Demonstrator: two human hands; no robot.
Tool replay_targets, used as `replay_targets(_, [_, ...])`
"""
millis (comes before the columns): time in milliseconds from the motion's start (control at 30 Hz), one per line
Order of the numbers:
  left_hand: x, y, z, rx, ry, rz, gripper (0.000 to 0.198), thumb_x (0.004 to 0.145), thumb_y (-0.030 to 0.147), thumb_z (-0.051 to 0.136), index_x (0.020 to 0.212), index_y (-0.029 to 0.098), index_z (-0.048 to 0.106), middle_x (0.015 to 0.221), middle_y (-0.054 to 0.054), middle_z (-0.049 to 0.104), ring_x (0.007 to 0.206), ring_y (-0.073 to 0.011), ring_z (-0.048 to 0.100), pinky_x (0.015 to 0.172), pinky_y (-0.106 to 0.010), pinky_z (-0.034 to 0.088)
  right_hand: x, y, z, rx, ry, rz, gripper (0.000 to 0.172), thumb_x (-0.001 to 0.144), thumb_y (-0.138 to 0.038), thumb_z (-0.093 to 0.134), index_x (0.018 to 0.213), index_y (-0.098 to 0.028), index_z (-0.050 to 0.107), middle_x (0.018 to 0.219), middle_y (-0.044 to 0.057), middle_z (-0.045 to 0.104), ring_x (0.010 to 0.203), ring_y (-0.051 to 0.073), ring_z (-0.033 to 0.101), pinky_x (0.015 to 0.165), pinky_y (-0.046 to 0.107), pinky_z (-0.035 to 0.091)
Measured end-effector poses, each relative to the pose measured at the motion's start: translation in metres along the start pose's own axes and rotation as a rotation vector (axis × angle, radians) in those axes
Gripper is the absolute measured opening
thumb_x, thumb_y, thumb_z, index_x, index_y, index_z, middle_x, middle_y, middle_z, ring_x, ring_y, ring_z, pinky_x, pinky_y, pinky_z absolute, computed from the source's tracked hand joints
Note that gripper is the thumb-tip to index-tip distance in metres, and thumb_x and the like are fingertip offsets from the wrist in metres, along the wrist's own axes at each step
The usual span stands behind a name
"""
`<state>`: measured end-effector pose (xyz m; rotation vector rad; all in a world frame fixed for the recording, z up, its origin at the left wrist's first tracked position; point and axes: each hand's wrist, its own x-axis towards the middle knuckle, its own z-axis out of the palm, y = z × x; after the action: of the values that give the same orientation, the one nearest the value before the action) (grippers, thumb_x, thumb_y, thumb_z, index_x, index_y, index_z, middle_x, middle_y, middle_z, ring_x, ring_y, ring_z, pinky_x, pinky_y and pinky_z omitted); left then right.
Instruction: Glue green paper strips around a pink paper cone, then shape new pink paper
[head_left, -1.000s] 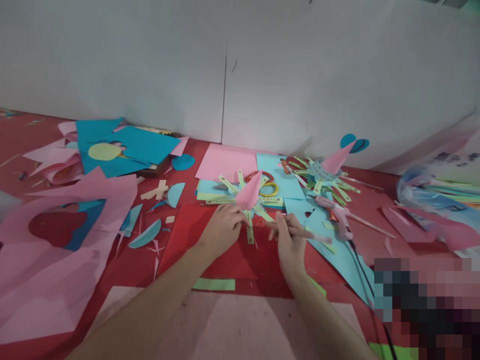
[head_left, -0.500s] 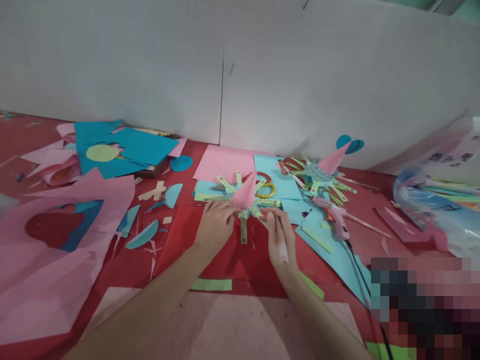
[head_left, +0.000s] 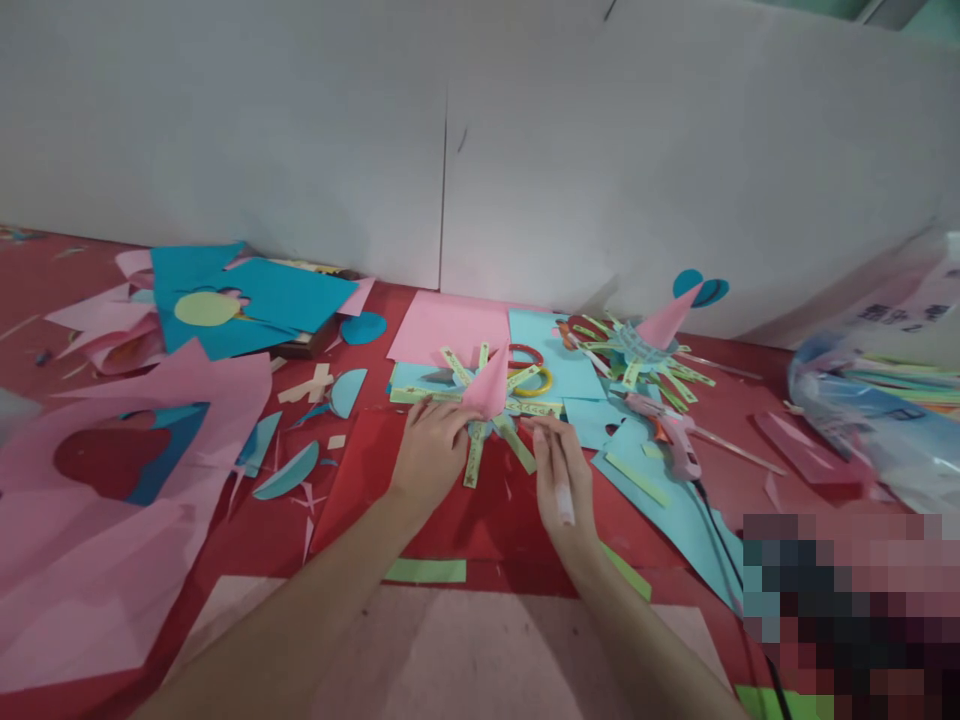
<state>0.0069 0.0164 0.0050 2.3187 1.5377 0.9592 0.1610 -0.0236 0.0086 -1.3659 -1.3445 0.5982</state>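
Note:
In front of me a paper craft stands on red paper. It has a pink cone at its centre and pale green strips with drawn marks spreading out all round. My left hand is closed at its left side, fingertips at the foot of the cone. A marker with a pale end lies in my right hand, closed around it near the craft's right strips. The marker's tip is too small to make out. Scissors with red and yellow handles lie just behind the craft.
A similar finished-looking cone craft stands back right, beside a pink glue gun with a black cord. Pink paper sheets and blue offcuts cover the left. A plastic bag sits far right; a white wall rises behind.
The craft has turned a little: its front strip has swung left and its rear strips right. Another strip now shows clearly beside my right hand. Both hands stay almost in place.

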Motion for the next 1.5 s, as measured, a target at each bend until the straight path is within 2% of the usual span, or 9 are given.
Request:
replay_targets(200, [-0.001, 0.000, -0.001, 0.050, 0.102, -0.100, 0.033, 0.076, 0.005, 0.040, 0.095, 0.023, 0.060, 0.099, -0.002, 0.062, 0.099, -0.0178, 0.054, 0.101, -0.041, 0.028, 0.000, 0.005, 0.004, -0.094, -0.020, -0.055, 0.021, 0.087, -0.031, 0.042, 0.101, -0.018, 0.051, 0.101, 0.008, 0.059, 0.093, 0.018, 0.058, 0.089, 0.037, 0.044])
replay_targets(333, [0.000, -0.001, 0.002, 0.023, 0.096, -0.091, 0.034, 0.074, 0.003, 0.039, 0.098, 0.022, 0.055, 0.109, -0.002, 0.060, 0.106, -0.0172, 0.051, 0.105, -0.042, 0.023, 0.000, 0.007, 0.005, -0.039, -0.071, -0.090, 0.021, 0.087, -0.029, 0.043, 0.103, -0.018, 0.050, 0.103, 0.008, 0.059, 0.094, 0.016, 0.058, 0.088, 0.034, 0.045])
replay_targets(533, [0.001, 0.001, 0.003, -0.096, 0.093, -0.101, 0.041, 0.071, 0.003, 0.039, 0.108, 0.019, 0.045, 0.105, -0.006, 0.062, 0.101, -0.0181, 0.055, 0.101, -0.040, 0.032, 0.000, 0.007, 0.006, 0.037, -0.074, -0.072, 0.019, 0.085, -0.029, 0.047, 0.100, -0.019, 0.052, 0.100, 0.008, 0.059, 0.094, 0.017, 0.058, 0.090, 0.035, 0.045])
replay_targets(633, [0.001, 0.002, 0.002, -0.134, 0.096, -0.090, 0.042, 0.070, 0.003, 0.039, 0.109, 0.019, 0.044, 0.107, -0.006, 0.061, 0.101, -0.0185, 0.055, 0.101, -0.041, 0.032, -0.001, 0.007, 0.005, 0.033, -0.068, -0.053, 0.019, 0.085, -0.029, 0.047, 0.101, -0.019, 0.052, 0.099, 0.008, 0.061, 0.091, 0.018, 0.059, 0.090, 0.038, 0.045])
replay_targets(900, [0.001, 0.006, -0.001, -0.125, 0.050, -0.034, 0.042, 0.073, 0.008, 0.042, 0.113, 0.021, 0.043, 0.114, -0.002, 0.058, 0.105, -0.0156, 0.054, 0.109, -0.041, 0.016, 0.000, 0.000, -0.001, 0.036, -0.063, -0.062, 0.017, 0.085, -0.027, 0.047, 0.099, -0.020, 0.053, 0.101, 0.008, 0.061, 0.094, 0.018, 0.059, 0.091, 0.037, 0.044])
replay_targets(1100, [-0.001, 0.007, -0.002, -0.030, 0.000, 0.046, 0.031, 0.073, 0.009, 0.042, 0.100, 0.023, 0.050, 0.120, 0.000, 0.056, 0.124, -0.0180, 0.037, 0.110, -0.046, 0.006, -0.001, 0.001, -0.001, 0.088, -0.095, -0.028, 0.014, 0.083, -0.025, 0.049, 0.096, -0.021, 0.053, 0.099, 0.007, 0.062, 0.093, 0.019, 0.060, 0.086, 0.035, 0.047])
replay_targets(1300, [-0.001, 0.009, 0.001, 0.030, -0.020, 0.046, 0.025, 0.078, 0.016, 0.045, 0.100, 0.024, 0.053, 0.122, -0.003, 0.054, 0.126, -0.0205, 0.034, 0.109, -0.051, 0.006, -0.002, -0.004, -0.002, 0.098, -0.176, -0.047, 0.015, 0.082, -0.025, 0.051, 0.096, -0.022, 0.054, 0.099, 0.007, 0.063, 0.093, 0.019, 0.060, 0.083, 0.033, 0.049])
replay_targets(1500, [-0.001, 0.006, 0.002, 0.049, -0.068, 0.048, 0.035, 0.076, 0.015, 0.048, 0.108, 0.027, 0.051, 0.128, -0.003, 0.048, 0.128, -0.0225, 0.030, 0.108, -0.054, 0.003, -0.003, -0.009, -0.001, 0.163, -0.223, -0.047, 0.016, 0.081, -0.025, 0.051, 0.097, -0.023, 0.054, 0.101, 0.006, 0.063, 0.096, 0.019, 0.060, 0.088, 0.034, 0.046])
